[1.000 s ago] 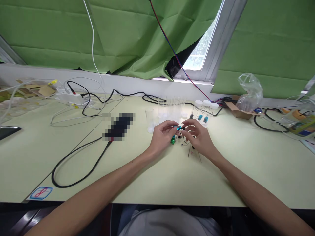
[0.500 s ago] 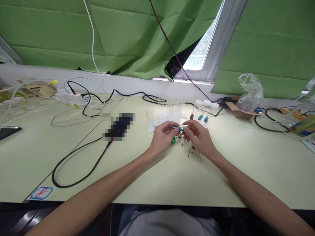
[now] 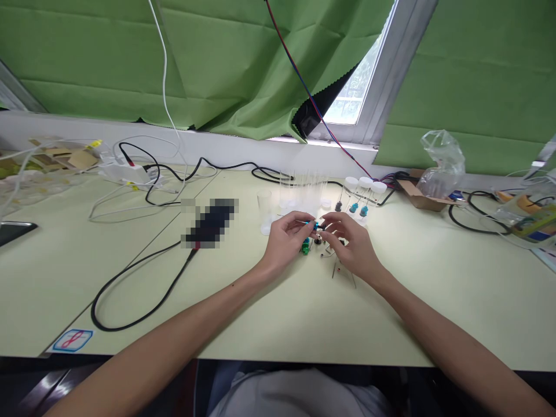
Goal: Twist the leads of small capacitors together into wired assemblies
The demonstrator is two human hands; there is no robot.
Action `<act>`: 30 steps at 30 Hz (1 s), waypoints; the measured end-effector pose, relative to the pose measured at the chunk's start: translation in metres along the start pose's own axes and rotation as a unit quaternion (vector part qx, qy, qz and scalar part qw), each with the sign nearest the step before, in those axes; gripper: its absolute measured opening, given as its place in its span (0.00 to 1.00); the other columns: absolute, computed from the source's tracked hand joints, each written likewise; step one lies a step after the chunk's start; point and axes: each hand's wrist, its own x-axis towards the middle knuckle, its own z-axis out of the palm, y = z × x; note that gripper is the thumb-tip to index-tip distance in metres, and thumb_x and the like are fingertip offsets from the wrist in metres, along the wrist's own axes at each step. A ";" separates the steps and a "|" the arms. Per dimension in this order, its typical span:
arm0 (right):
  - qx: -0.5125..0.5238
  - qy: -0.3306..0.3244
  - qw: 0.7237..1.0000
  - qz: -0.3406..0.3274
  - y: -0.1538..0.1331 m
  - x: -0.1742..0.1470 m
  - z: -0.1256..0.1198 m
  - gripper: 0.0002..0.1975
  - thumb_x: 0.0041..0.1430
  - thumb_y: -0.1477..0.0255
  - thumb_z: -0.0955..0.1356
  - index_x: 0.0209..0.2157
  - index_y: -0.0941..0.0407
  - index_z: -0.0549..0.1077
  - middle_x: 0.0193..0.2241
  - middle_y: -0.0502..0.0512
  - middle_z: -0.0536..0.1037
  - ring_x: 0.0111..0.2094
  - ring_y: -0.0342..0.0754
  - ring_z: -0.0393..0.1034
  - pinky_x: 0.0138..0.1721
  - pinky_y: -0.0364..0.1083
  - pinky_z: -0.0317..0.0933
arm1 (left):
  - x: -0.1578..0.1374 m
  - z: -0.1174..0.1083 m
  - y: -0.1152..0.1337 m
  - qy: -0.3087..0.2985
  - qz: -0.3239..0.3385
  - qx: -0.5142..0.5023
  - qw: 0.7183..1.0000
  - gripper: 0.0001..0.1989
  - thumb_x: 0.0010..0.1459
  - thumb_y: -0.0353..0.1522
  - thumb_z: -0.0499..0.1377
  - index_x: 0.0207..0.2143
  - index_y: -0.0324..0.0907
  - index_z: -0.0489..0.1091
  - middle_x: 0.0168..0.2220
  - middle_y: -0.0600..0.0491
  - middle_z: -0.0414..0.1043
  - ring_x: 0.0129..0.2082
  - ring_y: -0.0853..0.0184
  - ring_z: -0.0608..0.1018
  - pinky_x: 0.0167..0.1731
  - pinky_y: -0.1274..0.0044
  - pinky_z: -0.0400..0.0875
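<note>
My left hand (image 3: 284, 236) is closed, pinching a small blue fitting (image 3: 311, 225) between thumb and fingertips. A black end sticks out of the fitting to the right. My right hand (image 3: 354, 240) is beside that black end, its thumb lowered away from its index finger; whether a fingertip still touches the end is hard to see. Under the hands lie green dispensing needle hubs (image 3: 306, 248), a small dark round part (image 3: 317, 240) and thin bent metal needles (image 3: 329, 252). More thin needles (image 3: 347, 273) rest on the table below my right hand.
Clear plastic tubes (image 3: 304, 191) stand behind my hands, one clear cup (image 3: 264, 211) to their left. White-capped tubes (image 3: 364, 185) have dark and teal needles (image 3: 354, 207) in front. A pixelated dark object (image 3: 212, 223) with a black cable (image 3: 98, 313) lies left. A cardboard box (image 3: 419, 197) stands right.
My right thumb has dropped away from the index finger, so more of the black end shows. More of the green hubs is visible under my left hand.
</note>
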 end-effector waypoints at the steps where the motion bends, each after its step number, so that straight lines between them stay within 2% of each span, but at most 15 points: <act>1: -0.001 0.001 1.000 0.001 0.001 0.000 0.000 0.12 0.63 0.64 0.68 0.46 0.53 0.68 0.38 0.56 0.75 0.33 0.47 0.74 0.31 0.47 0.70 | 0.000 0.000 0.000 -0.001 0.001 0.000 1.000 0.08 0.56 0.36 0.64 0.36 0.41 0.74 0.36 0.51 0.75 0.30 0.67 0.80 0.37 0.74 0.74; 8: 0.002 -0.007 1.000 0.007 0.000 -0.001 0.001 0.11 0.65 0.64 0.66 0.47 0.53 0.68 0.30 0.52 0.75 0.28 0.46 0.72 0.30 0.47 0.69 | -0.001 0.000 0.001 -0.019 -0.005 -0.023 1.000 0.10 0.57 0.38 0.64 0.35 0.40 0.74 0.35 0.52 0.74 0.30 0.68 0.79 0.35 0.74 0.74; 13: 0.001 0.000 1.000 0.008 -0.004 -0.001 0.000 0.11 0.65 0.64 0.66 0.46 0.53 0.68 0.29 0.52 0.76 0.28 0.46 0.73 0.31 0.47 0.70 | 0.000 0.001 -0.002 -0.016 -0.019 -0.053 0.998 0.13 0.59 0.41 0.61 0.35 0.40 0.74 0.36 0.51 0.75 0.30 0.69 0.78 0.38 0.73 0.75; 20: -0.008 0.016 1.000 0.002 -0.006 -0.003 0.001 0.11 0.64 0.63 0.67 0.45 0.53 0.69 0.30 0.52 0.75 0.27 0.46 0.72 0.31 0.48 0.71 | 0.001 0.001 -0.002 -0.004 -0.053 -0.051 0.997 0.13 0.59 0.41 0.62 0.35 0.40 0.74 0.31 0.52 0.74 0.27 0.69 0.78 0.37 0.72 0.76; 24: -0.011 0.017 1.000 0.005 -0.006 -0.003 0.001 0.11 0.64 0.63 0.67 0.44 0.53 0.69 0.29 0.52 0.76 0.27 0.46 0.72 0.32 0.48 0.71 | 0.002 0.001 -0.001 -0.006 -0.063 -0.038 0.997 0.14 0.59 0.42 0.61 0.34 0.40 0.72 0.29 0.52 0.72 0.25 0.69 0.77 0.30 0.74 0.75; 27: -0.010 0.015 1.000 0.001 -0.006 -0.002 0.001 0.10 0.64 0.64 0.67 0.45 0.53 0.69 0.29 0.52 0.76 0.28 0.46 0.73 0.32 0.48 0.71 | 0.001 0.001 -0.001 -0.019 -0.065 -0.029 0.997 0.13 0.59 0.42 0.60 0.32 0.40 0.71 0.26 0.53 0.70 0.22 0.70 0.73 0.24 0.76 0.71; 30: -0.009 0.013 1.000 -0.001 -0.006 -0.002 0.001 0.10 0.64 0.64 0.67 0.45 0.53 0.69 0.29 0.52 0.76 0.28 0.46 0.73 0.33 0.48 0.71 | 0.001 0.000 -0.001 -0.025 -0.066 -0.017 0.997 0.13 0.60 0.41 0.59 0.30 0.40 0.71 0.25 0.53 0.70 0.21 0.71 0.72 0.22 0.77 0.67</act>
